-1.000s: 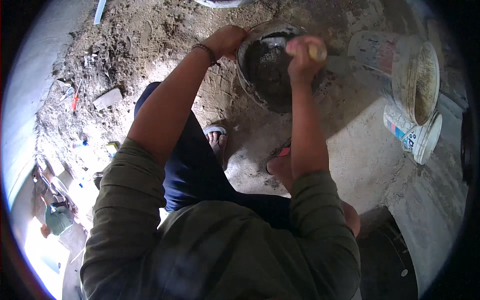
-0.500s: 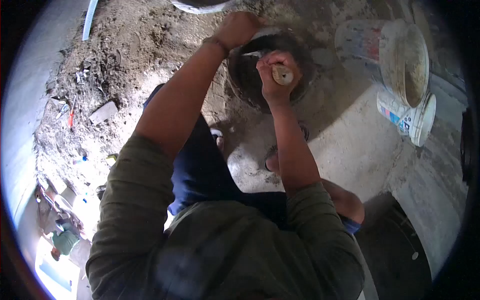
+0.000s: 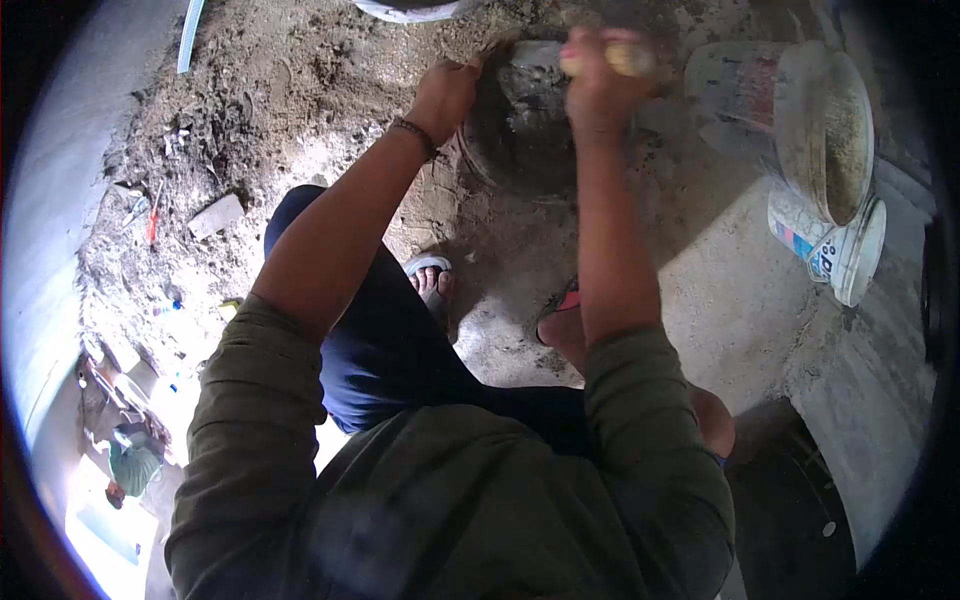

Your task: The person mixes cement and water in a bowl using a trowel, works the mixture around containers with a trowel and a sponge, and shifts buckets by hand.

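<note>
A round dark basin (image 3: 490,165) stands on the ground in front of me, with wet grey mortar (image 3: 530,95) inside. My left hand (image 3: 447,98) is closed on the basin's left rim. Over the right side of the basin, my right hand (image 3: 598,90) grips the pale wooden handle (image 3: 630,60) of what looks like a trowel. That hand is smeared by motion, and the tool's blade cannot be made out.
Two dirty white buckets, a larger one (image 3: 780,110) and a smaller one (image 3: 825,240), lie tipped at the right. On the left ground are a flat tile piece (image 3: 216,215) and a red-handled tool (image 3: 153,215). Another person (image 3: 135,465) is far off at lower left.
My right hand has swung up and to the right with the wooden-handled tool, baring the mortar. My left hand has shifted down and left along the rim.
</note>
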Tool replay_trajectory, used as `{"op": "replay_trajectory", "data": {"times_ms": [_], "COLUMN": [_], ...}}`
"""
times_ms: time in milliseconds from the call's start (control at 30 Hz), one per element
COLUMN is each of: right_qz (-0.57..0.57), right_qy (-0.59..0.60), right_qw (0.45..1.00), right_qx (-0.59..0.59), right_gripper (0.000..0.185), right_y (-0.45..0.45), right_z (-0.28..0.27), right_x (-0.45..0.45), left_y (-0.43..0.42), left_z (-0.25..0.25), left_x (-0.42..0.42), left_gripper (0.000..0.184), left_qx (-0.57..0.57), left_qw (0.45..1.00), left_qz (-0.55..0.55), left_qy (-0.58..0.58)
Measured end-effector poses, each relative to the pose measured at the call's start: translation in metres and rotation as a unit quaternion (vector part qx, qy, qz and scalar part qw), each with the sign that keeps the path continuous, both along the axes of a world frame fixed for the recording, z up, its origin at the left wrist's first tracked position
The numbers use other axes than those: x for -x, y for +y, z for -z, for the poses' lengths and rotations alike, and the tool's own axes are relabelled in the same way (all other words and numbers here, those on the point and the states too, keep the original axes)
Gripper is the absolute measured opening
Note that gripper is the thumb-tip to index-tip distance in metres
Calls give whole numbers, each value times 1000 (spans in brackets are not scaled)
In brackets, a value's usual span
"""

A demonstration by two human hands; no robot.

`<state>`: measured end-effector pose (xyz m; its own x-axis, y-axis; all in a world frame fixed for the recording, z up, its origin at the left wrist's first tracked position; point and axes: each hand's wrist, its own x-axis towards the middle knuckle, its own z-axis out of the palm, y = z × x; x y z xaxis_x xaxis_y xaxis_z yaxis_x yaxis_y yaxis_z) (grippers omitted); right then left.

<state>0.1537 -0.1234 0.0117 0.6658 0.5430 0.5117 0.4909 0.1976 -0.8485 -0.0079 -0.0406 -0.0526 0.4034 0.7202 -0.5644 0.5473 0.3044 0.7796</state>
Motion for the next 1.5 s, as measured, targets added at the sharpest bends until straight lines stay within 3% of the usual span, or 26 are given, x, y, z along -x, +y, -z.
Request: {"op": "replay_trajectory", "data": {"times_ms": [67, 133, 200, 233, 300, 433, 533, 567, 633, 700, 800, 900, 1000, 1233, 1300, 1367, 1433, 1500], "right_qz": [-32, -45, -51, -53, -28, 124, 248, 237, 213, 103, 200, 116, 71, 280, 311, 259, 217, 226], "right_qy": [31, 86, 139, 166, 214, 343, 383, 385, 383, 288, 186, 177, 184, 192, 181, 135, 71, 4], "right_qw": [998, 995, 989, 984, 973, 917, 885, 889, 898, 952, 960, 976, 979, 940, 933, 956, 973, 972], "right_qx": [48, 10, -26, -47, -81, -163, -91, -74, -37, -25, 59, 50, -43, 5, -19, -22, 8, 63], "right_gripper": [15, 14, 14, 14, 15, 18, 21, 22, 24, 26, 27, 20, 21, 23, 22, 20, 18, 18], "right_y": [-16, -38, -58, -59, -50, -45, -41, -31, -8, 34, 70, 62, 30, 32, 42, 44, 42, 39], "right_z": [41, 49, 29, 6, -29, -50, -53, -44, -23, -35, -47, -55, -74, -75, -66, -57, -52, -50], "right_x": [16, 22, 16, 10, -9, -62, -96, -105, -126, -94, -56, -38, -45, -63, -58, -57, -49, -26], "left_y": [-3, 12, 4, 12, 15, 21, 27, 28, 28, 27, 29, 31, 37, 33, 40, 37, 30, 31], "left_z": [41, 40, 15, 34, 8, -12, -4, -3, -11, -15, -15, -5, -7, -21, 25, 29, -16, -27], "left_x": [13, 8, -4, 2, 6, -1, -2, -1, -1, -3, -2, 0, -1, -6, -3, -4, -10, -11], "left_gripper": [50, 51, 55, 49, 43, 34, 31, 31, 30, 30, 32, 36, 38, 35, 34, 34, 34, 34], "left_qx": [-188, -234, -106, -141, -118, -74, -100, -81, -38, -74, -134, -163, -152, -106, -297, -301, -124, -97], "left_qw": [969, 955, 990, 980, 979, 994, 988, 989, 991, 984, 973, 962, 961, 962, 897, 892, 953, 956], "left_qz": [153, 167, 66, 137, 169, 76, 119, 121, 124, 158, 180, 218, 229, 251, 325, 332, 278, 278], "left_qy": [46, 67, 64, 17, 8, -20, -20, -25, -39, -37, -52, -32, -13, 10, -42, -47, -6, 8]}}
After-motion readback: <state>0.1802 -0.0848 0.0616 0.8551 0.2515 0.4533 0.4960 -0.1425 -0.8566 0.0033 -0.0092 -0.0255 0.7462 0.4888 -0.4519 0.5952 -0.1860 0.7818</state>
